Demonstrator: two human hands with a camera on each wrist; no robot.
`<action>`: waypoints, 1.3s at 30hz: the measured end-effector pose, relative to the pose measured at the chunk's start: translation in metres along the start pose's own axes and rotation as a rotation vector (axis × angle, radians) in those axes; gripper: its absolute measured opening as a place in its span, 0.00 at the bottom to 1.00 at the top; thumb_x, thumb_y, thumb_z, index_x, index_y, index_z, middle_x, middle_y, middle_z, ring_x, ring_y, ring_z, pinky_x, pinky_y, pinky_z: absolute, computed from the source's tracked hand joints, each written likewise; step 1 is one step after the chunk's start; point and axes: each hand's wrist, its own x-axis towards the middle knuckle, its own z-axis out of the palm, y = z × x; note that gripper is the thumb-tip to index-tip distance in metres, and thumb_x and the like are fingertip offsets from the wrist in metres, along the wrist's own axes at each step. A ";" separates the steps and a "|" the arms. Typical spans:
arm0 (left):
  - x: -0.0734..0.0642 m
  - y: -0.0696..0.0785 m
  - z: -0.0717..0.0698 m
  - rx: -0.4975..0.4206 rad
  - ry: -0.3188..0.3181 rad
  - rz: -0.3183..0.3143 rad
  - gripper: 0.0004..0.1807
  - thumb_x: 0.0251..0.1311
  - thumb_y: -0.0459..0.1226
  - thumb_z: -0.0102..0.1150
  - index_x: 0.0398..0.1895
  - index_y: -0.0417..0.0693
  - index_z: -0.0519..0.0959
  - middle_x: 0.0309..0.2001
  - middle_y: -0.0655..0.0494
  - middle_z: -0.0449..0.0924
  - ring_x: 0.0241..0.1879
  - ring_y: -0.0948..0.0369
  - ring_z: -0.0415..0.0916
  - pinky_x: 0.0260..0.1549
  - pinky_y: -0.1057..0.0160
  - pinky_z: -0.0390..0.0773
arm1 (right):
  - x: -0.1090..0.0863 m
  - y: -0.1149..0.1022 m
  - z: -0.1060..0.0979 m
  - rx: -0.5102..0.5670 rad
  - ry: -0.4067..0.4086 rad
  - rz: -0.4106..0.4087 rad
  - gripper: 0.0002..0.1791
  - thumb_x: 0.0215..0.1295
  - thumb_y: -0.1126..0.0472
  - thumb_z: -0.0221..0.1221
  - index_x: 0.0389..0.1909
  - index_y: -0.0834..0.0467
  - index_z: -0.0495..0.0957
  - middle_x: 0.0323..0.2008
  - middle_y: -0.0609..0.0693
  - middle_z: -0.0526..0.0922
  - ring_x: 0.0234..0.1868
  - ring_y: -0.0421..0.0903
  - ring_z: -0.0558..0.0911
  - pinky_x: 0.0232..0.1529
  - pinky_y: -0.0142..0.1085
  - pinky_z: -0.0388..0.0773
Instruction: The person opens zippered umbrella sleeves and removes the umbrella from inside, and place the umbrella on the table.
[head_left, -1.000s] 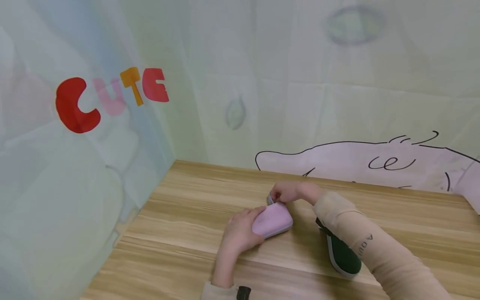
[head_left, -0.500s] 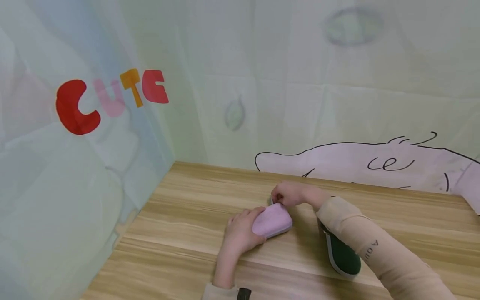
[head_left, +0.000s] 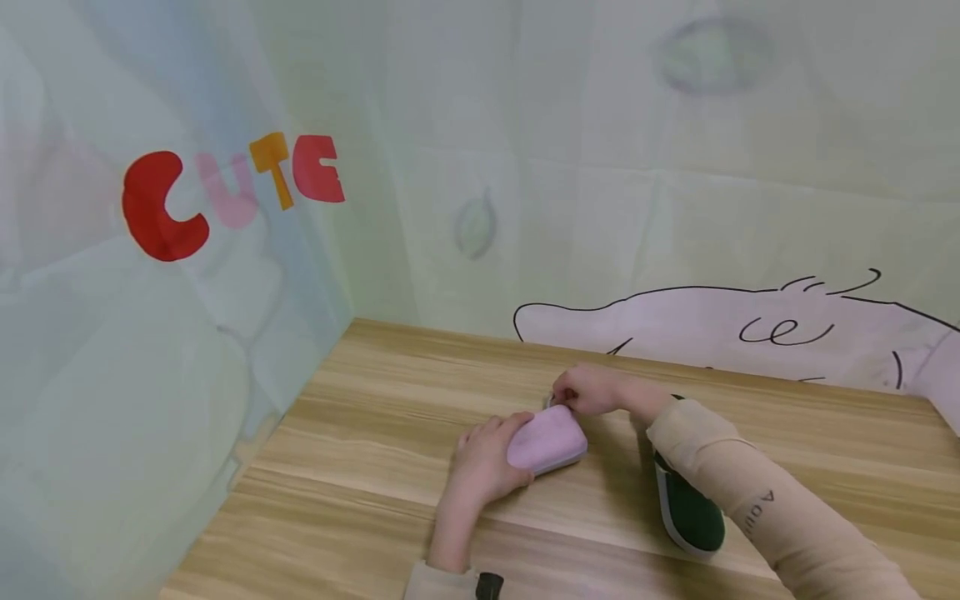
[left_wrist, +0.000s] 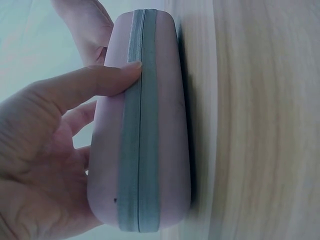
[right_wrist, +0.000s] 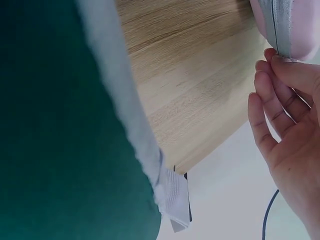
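Note:
A pink zip case [head_left: 547, 440] with a grey zipper band [left_wrist: 140, 120] stands on the wooden table. My left hand [head_left: 487, 462] grips its left end, the fingers over the top and the thumb against the zipper band. At the far side of the case, my right hand [head_left: 592, 389] pinches the zipper pull between thumb and forefinger. The right wrist view shows those fingertips [right_wrist: 277, 59] right at the end of the grey band, with the other fingers loosely bent. The pull itself is mostly hidden by the fingers.
A dark green oblong item [head_left: 693, 517] with light grey edging lies right of the case, partly under my right sleeve [head_left: 757, 492]. It fills much of the right wrist view, where a pale fabric tab [right_wrist: 176, 200] shows. A printed cloth backdrop [head_left: 450, 167] borders the table [head_left: 337, 467].
My right hand has shifted a little to the right along the far side of the case. The left hand keeps its grip, and the case has hardly moved.

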 end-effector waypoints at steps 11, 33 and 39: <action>0.001 0.003 0.000 -0.006 -0.007 -0.005 0.40 0.40 0.38 0.75 0.63 0.54 0.72 0.54 0.44 0.78 0.54 0.43 0.73 0.57 0.39 0.64 | -0.004 -0.001 -0.003 0.021 -0.014 0.020 0.08 0.60 0.70 0.56 0.30 0.56 0.82 0.29 0.46 0.82 0.30 0.37 0.73 0.33 0.31 0.73; -0.001 0.001 -0.001 -0.006 -0.008 -0.031 0.41 0.39 0.38 0.75 0.63 0.54 0.72 0.55 0.43 0.78 0.56 0.42 0.73 0.60 0.37 0.62 | -0.016 -0.007 -0.005 -0.001 -0.023 0.052 0.06 0.59 0.69 0.57 0.26 0.57 0.80 0.24 0.45 0.78 0.26 0.37 0.71 0.29 0.29 0.70; 0.001 0.002 0.000 0.001 -0.013 -0.032 0.41 0.39 0.38 0.75 0.63 0.54 0.72 0.55 0.44 0.78 0.55 0.42 0.73 0.59 0.38 0.62 | -0.019 -0.006 -0.004 -0.008 -0.008 0.046 0.07 0.59 0.69 0.57 0.24 0.56 0.79 0.22 0.44 0.76 0.25 0.36 0.70 0.28 0.28 0.68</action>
